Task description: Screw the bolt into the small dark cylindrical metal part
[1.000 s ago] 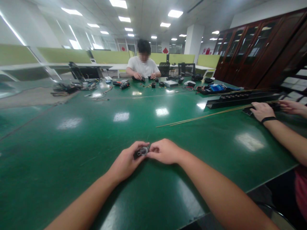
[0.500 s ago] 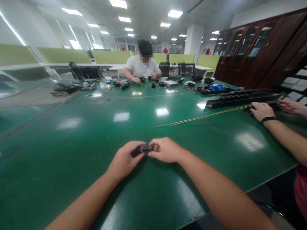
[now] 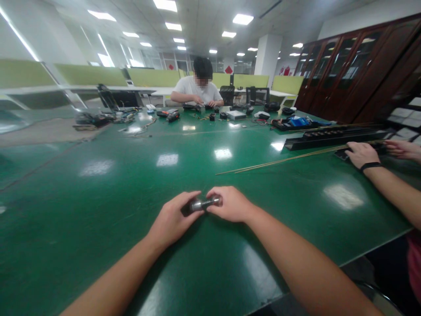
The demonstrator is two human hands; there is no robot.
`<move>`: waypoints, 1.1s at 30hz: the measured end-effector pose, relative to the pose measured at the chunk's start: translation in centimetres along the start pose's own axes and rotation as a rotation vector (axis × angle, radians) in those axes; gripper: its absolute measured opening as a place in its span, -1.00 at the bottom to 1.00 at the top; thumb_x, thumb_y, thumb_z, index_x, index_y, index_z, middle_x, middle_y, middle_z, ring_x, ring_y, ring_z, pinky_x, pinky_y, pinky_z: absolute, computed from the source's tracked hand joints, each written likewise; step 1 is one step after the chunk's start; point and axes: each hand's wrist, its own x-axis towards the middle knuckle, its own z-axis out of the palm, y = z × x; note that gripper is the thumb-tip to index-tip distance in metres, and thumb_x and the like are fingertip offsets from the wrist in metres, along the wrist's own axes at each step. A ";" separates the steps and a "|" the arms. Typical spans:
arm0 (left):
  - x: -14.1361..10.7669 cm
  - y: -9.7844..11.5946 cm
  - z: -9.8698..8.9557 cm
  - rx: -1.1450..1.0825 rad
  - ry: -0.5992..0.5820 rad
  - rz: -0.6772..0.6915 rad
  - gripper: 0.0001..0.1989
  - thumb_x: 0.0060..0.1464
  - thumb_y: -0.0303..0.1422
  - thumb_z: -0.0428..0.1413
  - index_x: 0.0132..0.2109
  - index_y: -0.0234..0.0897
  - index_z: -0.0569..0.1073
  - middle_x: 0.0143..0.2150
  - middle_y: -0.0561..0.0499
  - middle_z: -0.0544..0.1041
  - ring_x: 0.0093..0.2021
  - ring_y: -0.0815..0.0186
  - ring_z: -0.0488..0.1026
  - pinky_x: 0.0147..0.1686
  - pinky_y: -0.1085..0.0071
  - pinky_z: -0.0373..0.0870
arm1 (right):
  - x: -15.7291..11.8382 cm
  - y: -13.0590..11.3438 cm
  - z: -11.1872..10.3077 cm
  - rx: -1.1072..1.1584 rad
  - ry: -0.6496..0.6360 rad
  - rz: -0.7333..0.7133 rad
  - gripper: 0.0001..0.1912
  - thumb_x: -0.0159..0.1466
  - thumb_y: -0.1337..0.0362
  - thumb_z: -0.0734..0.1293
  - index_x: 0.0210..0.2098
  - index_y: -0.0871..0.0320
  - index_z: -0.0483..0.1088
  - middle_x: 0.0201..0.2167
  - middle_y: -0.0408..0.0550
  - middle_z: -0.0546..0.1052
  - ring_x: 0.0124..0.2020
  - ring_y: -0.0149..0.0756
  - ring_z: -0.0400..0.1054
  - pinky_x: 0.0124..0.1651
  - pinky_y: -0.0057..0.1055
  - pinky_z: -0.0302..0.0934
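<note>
Above the green tabletop (image 3: 108,228), near its front, both my hands are on a small part with a dark body and a shiny metal cylinder (image 3: 196,205). My left hand (image 3: 171,218) pinches its dark left end between thumb and fingers. A narrower dark rod (image 3: 206,203) runs from the cylinder to the right. My right hand (image 3: 230,204) closes its fingertips around a shiny round end (image 3: 216,200) of that rod. Whether rod and cylinder are one piece I cannot tell. The left end is mostly hidden in my left palm.
Thin brass-coloured rods (image 3: 263,164) lie to the right, under a co-worker's hand (image 3: 363,153). Behind them is a long black channel (image 3: 315,139). Another person (image 3: 199,90) sits across the table, among tools and small black parts. A black tray (image 3: 292,124) stands at the back right.
My right hand has shifted slightly right, and more of the metal cylinder and rod shows between my hands. The person opposite has drawn one hand in toward the other.
</note>
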 end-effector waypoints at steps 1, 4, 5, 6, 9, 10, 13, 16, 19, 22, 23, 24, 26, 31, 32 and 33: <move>0.0 0.0 0.0 -0.001 0.000 -0.006 -0.63 0.12 -0.21 0.22 0.06 -0.18 0.47 -0.08 -0.01 0.55 -0.10 0.24 0.50 -0.06 0.33 0.43 | 0.0 0.0 0.0 0.000 0.001 -0.008 -0.72 0.15 0.25 0.43 -0.13 0.09 0.51 -0.30 -0.11 0.59 -0.35 -0.33 0.43 -0.27 -0.44 0.24; 0.0 0.2 0.0 -0.006 -0.018 -0.004 -0.73 0.13 -0.20 0.21 -0.04 -0.18 0.49 -0.13 0.01 0.56 -0.15 0.25 0.50 -0.11 0.35 0.43 | 0.0 0.1 0.1 0.000 -0.007 -0.031 -0.74 0.16 0.26 0.43 -0.14 0.10 0.51 -0.29 -0.10 0.59 -0.32 -0.32 0.44 -0.25 -0.43 0.25; 0.0 0.2 -0.1 -0.008 -0.022 -0.001 -0.75 0.13 -0.20 0.20 -0.07 -0.18 0.50 -0.14 0.02 0.56 -0.16 0.26 0.50 -0.12 0.36 0.43 | 0.0 0.1 0.1 -0.002 -0.009 -0.038 -0.75 0.16 0.26 0.43 -0.15 0.11 0.51 -0.30 -0.10 0.59 -0.33 -0.32 0.43 -0.26 -0.43 0.24; 0.1 0.3 -0.1 -0.009 -0.022 0.002 -0.76 0.14 -0.20 0.20 -0.08 -0.18 0.50 -0.15 0.03 0.56 -0.17 0.26 0.50 -0.13 0.37 0.43 | 0.0 0.1 0.1 -0.005 -0.012 -0.045 -0.76 0.16 0.27 0.43 -0.16 0.11 0.52 -0.31 -0.10 0.58 -0.33 -0.32 0.43 -0.26 -0.44 0.24; 0.1 0.4 -0.1 -0.004 -0.009 0.003 -0.77 0.13 -0.20 0.20 -0.10 -0.17 0.50 -0.16 0.03 0.56 -0.18 0.26 0.50 -0.15 0.38 0.42 | 0.0 0.1 0.1 -0.008 -0.017 -0.054 -0.78 0.16 0.28 0.43 -0.17 0.11 0.52 -0.33 -0.11 0.58 -0.34 -0.33 0.42 -0.27 -0.45 0.23; 0.1 0.4 -0.1 -0.003 -0.006 0.002 -0.77 0.13 -0.20 0.21 -0.10 -0.17 0.50 -0.16 0.03 0.56 -0.17 0.26 0.50 -0.15 0.38 0.42 | 0.0 0.1 0.1 -0.006 -0.018 -0.054 -0.78 0.16 0.28 0.43 -0.17 0.11 0.52 -0.32 -0.11 0.58 -0.34 -0.33 0.42 -0.26 -0.45 0.23; 0.1 0.5 -0.1 -0.010 -0.008 -0.003 -0.76 0.12 -0.19 0.20 -0.09 -0.17 0.51 -0.16 0.03 0.57 -0.18 0.26 0.50 -0.14 0.38 0.43 | 0.0 0.1 0.1 -0.009 -0.007 -0.064 -0.77 0.16 0.29 0.42 -0.15 0.11 0.51 -0.29 -0.11 0.58 -0.31 -0.33 0.42 -0.24 -0.44 0.24; 0.1 0.5 -0.1 -0.017 -0.015 -0.011 -0.75 0.12 -0.19 0.20 -0.09 -0.18 0.51 -0.16 0.01 0.57 -0.18 0.26 0.51 -0.14 0.37 0.43 | 0.1 0.1 0.1 -0.021 0.016 -0.092 -0.75 0.16 0.30 0.43 -0.15 0.12 0.51 -0.26 -0.10 0.57 -0.28 -0.32 0.42 -0.20 -0.43 0.25; 0.2 0.5 -0.1 -0.019 -0.017 -0.015 -0.74 0.12 -0.18 0.19 -0.09 -0.19 0.51 -0.16 0.00 0.57 -0.18 0.25 0.51 -0.13 0.36 0.44 | 0.1 0.1 0.0 -0.028 0.025 -0.111 -0.78 0.16 0.31 0.42 -0.17 0.14 0.51 -0.27 -0.09 0.56 -0.27 -0.32 0.41 -0.19 -0.43 0.25; 0.2 0.6 -0.1 -0.015 -0.017 -0.014 -0.74 0.13 -0.18 0.18 -0.09 -0.20 0.51 -0.16 -0.01 0.57 -0.18 0.24 0.51 -0.13 0.35 0.46 | 0.1 0.0 -0.1 -0.031 0.016 -0.118 -0.81 0.17 0.33 0.42 -0.19 0.15 0.52 -0.27 -0.08 0.56 -0.27 -0.32 0.41 -0.19 -0.43 0.25; 0.2 0.6 -0.2 -0.012 -0.017 -0.015 -0.74 0.13 -0.18 0.18 -0.09 -0.20 0.51 -0.16 -0.01 0.57 -0.18 0.24 0.51 -0.13 0.36 0.46 | 0.2 0.0 -0.1 -0.029 0.010 -0.119 -0.81 0.17 0.33 0.42 -0.19 0.14 0.52 -0.26 -0.08 0.57 -0.26 -0.32 0.41 -0.18 -0.42 0.25; 0.2 0.7 -0.2 -0.010 -0.018 -0.015 -0.74 0.13 -0.18 0.18 -0.09 -0.20 0.51 -0.17 -0.01 0.57 -0.18 0.24 0.52 -0.14 0.36 0.46 | 0.2 -0.1 -0.1 -0.026 0.004 -0.117 -0.81 0.17 0.34 0.42 -0.19 0.14 0.52 -0.25 -0.08 0.57 -0.25 -0.32 0.41 -0.17 -0.42 0.24; 0.2 0.7 -0.2 -0.004 -0.016 -0.012 -0.74 0.12 -0.17 0.18 -0.10 -0.20 0.51 -0.17 0.00 0.57 -0.19 0.24 0.52 -0.15 0.36 0.47 | 0.2 -0.1 -0.1 -0.020 -0.006 -0.111 -0.81 0.18 0.35 0.41 -0.18 0.13 0.52 -0.23 -0.09 0.58 -0.24 -0.31 0.41 -0.16 -0.42 0.24; 0.3 0.9 -0.2 0.006 -0.013 -0.007 -0.74 0.12 -0.18 0.19 -0.09 -0.20 0.51 -0.16 0.00 0.58 -0.18 0.25 0.52 -0.14 0.37 0.47 | 0.2 -0.1 0.0 -0.015 -0.002 -0.103 -0.82 0.20 0.33 0.41 -0.18 0.12 0.52 -0.24 -0.09 0.58 -0.23 -0.32 0.41 -0.16 -0.43 0.23; 0.2 0.9 -0.2 0.006 -0.015 -0.009 -0.74 0.12 -0.18 0.19 -0.09 -0.20 0.51 -0.16 0.00 0.58 -0.18 0.25 0.52 -0.13 0.37 0.47 | 0.2 -0.1 0.0 -0.016 0.000 -0.107 -0.82 0.21 0.32 0.41 -0.18 0.12 0.53 -0.24 -0.09 0.58 -0.23 -0.32 0.41 -0.15 -0.43 0.23; 0.2 0.9 -0.3 0.005 -0.015 -0.010 -0.74 0.12 -0.18 0.19 -0.09 -0.20 0.51 -0.17 0.00 0.58 -0.18 0.25 0.52 -0.13 0.36 0.47 | 0.2 -0.1 0.0 -0.017 0.000 -0.111 -0.83 0.22 0.31 0.41 -0.18 0.13 0.53 -0.24 -0.09 0.58 -0.23 -0.32 0.41 -0.15 -0.43 0.23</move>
